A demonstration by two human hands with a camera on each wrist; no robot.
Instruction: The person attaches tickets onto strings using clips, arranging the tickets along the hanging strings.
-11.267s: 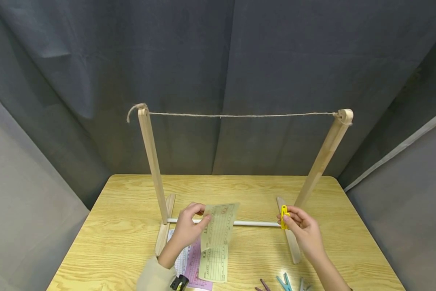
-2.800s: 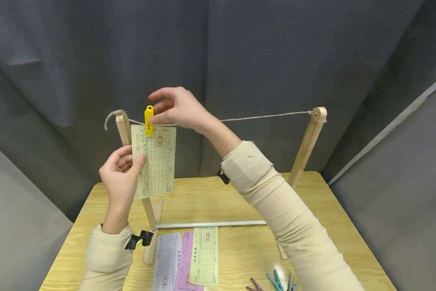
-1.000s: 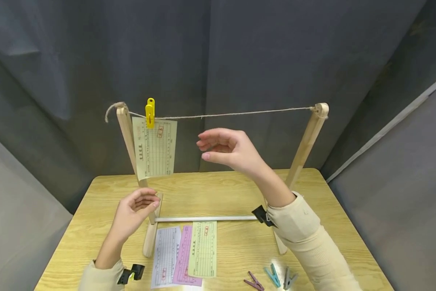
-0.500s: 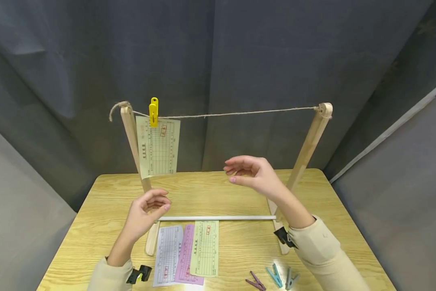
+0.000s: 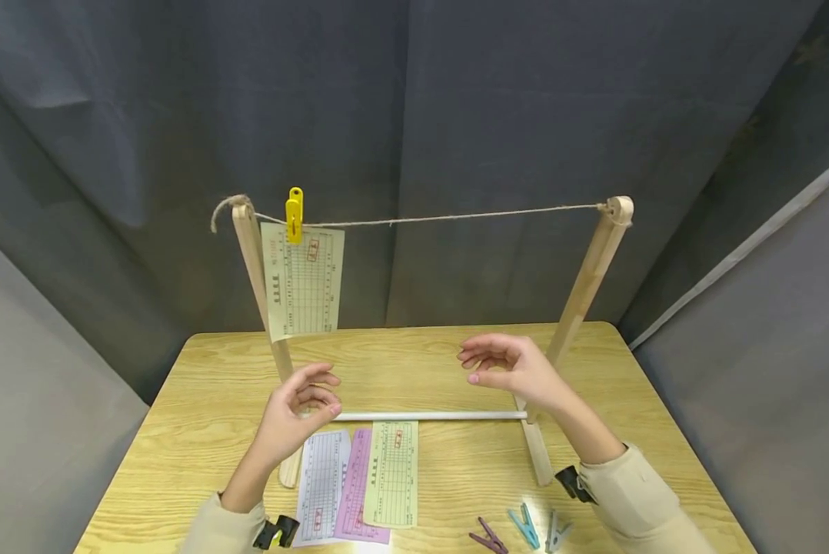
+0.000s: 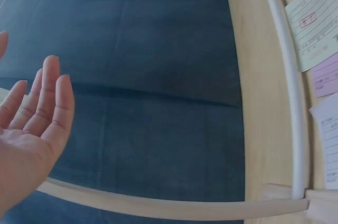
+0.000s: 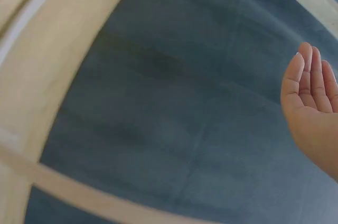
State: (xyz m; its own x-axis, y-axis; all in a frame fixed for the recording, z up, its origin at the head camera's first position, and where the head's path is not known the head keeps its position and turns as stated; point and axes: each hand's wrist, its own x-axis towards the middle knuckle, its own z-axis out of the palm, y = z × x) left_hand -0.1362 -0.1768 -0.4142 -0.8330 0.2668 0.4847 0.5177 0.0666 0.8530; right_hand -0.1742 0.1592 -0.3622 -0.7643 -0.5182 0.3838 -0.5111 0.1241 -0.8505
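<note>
A yellow clothespin (image 5: 294, 217) clips a pale green printed slip (image 5: 305, 285) to the twine (image 5: 456, 217) near the left post. Below that slip, my left hand (image 5: 291, 412) hovers with loosely bent fingers, holding nothing. My right hand (image 5: 514, 369), also bare of any object, is in the air by the right post, its fingers relaxed. The left wrist view has the left hand (image 6: 37, 123) with fingers spread against the curtain. In the right wrist view the right hand (image 7: 314, 102) shows an uncovered palm.
On the table (image 5: 179, 431) lie a white slip (image 5: 321, 485), a purple slip (image 5: 354, 492) and another green slip (image 5: 394, 477), overlapping. Purple (image 5: 489, 536), blue (image 5: 524, 526) and grey (image 5: 557, 531) clothespins lie front right. Wooden posts (image 5: 587, 285) and a white bar (image 5: 442, 415) form the frame.
Earlier, my right hand fixed the yellow clothespin over the green slip on the twine while my left hand held the slip. Both hands have since let go and lowered, the right moving rightward.
</note>
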